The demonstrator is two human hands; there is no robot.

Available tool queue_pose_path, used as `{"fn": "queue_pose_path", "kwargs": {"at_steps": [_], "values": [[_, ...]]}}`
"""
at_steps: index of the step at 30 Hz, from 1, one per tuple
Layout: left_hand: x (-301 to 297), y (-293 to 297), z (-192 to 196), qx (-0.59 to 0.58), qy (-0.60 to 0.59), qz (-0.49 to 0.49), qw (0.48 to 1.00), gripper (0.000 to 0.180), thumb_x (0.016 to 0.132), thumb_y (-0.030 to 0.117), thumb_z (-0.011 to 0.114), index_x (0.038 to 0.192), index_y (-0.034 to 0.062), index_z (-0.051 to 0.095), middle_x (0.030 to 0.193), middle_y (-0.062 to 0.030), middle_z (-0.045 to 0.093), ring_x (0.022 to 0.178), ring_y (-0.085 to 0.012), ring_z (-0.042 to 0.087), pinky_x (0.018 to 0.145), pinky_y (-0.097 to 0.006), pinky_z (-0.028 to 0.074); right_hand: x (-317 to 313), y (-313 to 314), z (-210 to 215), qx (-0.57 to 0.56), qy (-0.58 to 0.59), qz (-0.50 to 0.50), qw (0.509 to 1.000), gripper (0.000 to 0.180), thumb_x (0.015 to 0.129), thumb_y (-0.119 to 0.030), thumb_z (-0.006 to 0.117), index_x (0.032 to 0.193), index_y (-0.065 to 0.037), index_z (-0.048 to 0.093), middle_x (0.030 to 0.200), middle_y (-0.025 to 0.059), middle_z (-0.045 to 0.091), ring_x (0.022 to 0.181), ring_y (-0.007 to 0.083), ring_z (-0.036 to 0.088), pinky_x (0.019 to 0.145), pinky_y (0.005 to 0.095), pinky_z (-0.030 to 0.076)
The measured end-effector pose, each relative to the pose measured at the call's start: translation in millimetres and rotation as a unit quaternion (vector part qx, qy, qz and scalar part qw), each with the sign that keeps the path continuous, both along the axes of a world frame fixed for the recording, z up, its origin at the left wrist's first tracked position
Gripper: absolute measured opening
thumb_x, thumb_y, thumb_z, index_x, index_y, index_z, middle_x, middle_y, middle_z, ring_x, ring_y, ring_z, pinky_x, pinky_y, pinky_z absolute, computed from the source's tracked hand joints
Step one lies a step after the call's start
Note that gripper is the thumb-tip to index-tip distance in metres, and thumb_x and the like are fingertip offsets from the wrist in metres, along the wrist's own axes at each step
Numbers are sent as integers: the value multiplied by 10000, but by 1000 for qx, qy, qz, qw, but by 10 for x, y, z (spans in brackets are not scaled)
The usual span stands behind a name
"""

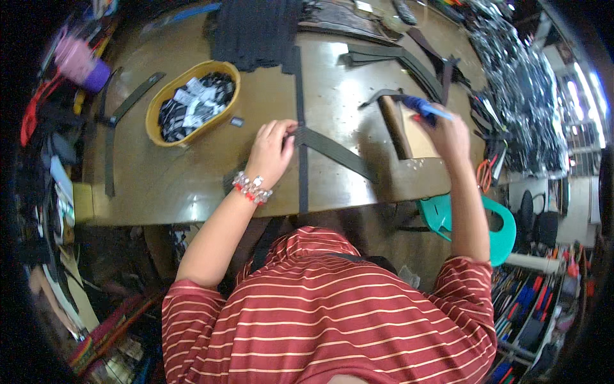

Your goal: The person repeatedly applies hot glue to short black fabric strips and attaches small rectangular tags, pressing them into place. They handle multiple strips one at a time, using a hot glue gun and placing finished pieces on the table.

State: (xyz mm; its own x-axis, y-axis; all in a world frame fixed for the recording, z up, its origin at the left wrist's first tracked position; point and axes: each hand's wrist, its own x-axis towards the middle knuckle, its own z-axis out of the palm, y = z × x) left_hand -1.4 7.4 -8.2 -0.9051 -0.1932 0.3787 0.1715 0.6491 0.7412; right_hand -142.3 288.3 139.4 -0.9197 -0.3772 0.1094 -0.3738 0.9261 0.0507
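My left hand (275, 146) has its fingertips together on a folded dark grey-green strap (336, 155), where it crosses a long narrow black strip (303, 182). That strip runs toward the table's near edge. Farther right, my right hand (449, 133) is closed around a blue-handled tool (419, 104); its exact kind is unclear. The tool lies over a tan block with a dark side (419, 134). Left of my left hand is a yellow oval basket (153, 121) full of black and white labels (195, 105). One small dark label (237, 121) lies beside the basket.
Black straps (252, 35) lie in rows at the far side of the brown table (153, 192). More dark straps (384, 54) are at the back right. A pink and purple cup (80, 61) stands at the far left. A turquoise stool (499, 227) is beyond the near right edge.
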Motion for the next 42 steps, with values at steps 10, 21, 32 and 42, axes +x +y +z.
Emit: {"fn": "queue_pose_path", "kwargs": {"at_steps": [10,21,32,42], "values": [[3,2,-17,-4,2,5,1000,384,779,19,647,1146,42,535,989,-96,627,932,-259,574,865,-373,466,664,-712,-537,-141,-63,193,969,454,716,-524,745,823,-87,685,829,124,560,659,321,618,593,416,499],[11,20,-21,-36,0,11,999,380,775,26,647,1140,39,544,998,-113,624,950,-285,570,878,-386,462,488,-894,-572,-41,34,264,963,315,750,-363,734,809,-71,630,807,130,535,793,307,605,692,405,505],[279,-722,240,-389,11,60,919,262,812,61,511,1051,2,603,1041,-110,620,945,-253,597,806,-325,526,40,1266,-1380,-319,75,-303,895,539,865,-460,651,1035,51,623,982,177,665,915,297,619,860,416,456],[255,-398,432,-311,155,-104,932,224,742,59,626,964,30,643,980,-70,640,863,-226,626,696,-321,555,1168,11,-1155,-654,-267,-24,707,211,941,-137,560,1058,31,610,862,56,629,737,125,593,679,251,487]]}}
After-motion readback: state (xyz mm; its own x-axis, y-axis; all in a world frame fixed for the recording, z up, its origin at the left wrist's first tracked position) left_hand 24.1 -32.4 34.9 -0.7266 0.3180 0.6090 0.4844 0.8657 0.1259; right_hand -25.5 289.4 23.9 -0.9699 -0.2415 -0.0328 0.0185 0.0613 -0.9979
